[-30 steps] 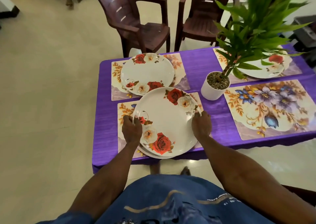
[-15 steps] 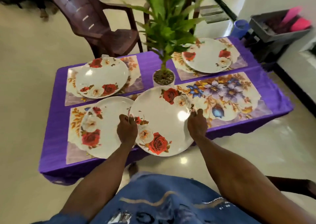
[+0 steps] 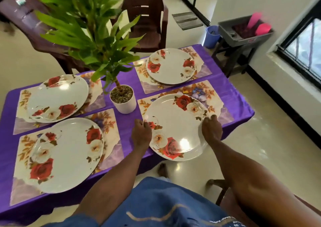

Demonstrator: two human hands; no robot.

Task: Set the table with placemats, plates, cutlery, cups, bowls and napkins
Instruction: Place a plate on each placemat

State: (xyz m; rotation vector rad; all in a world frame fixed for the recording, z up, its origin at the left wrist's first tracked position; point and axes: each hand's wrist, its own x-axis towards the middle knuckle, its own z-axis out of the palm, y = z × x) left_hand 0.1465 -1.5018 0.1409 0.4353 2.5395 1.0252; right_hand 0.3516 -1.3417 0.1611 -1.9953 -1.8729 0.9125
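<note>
Plates with rose prints sit on three placemats: near-left plate [image 3: 69, 154], far-left plate [image 3: 58, 98], far-right plate [image 3: 172, 65]. Between the two sides stands a potted plant [image 3: 123, 99] on the purple worktop [image 3: 125, 122]. Fourth plate [image 3: 176, 127] is held between both grips over the near-right placemat [image 3: 205, 92], its near half jutting past the worktop edge above the floor. Left hand [image 3: 141, 134] clamps the plate's left rim, fingers curled under; right hand [image 3: 212, 128] clamps the right rim. Bare placemat shows beyond the plate, toward the far-right plate; open floor lies right of the worktop
</note>
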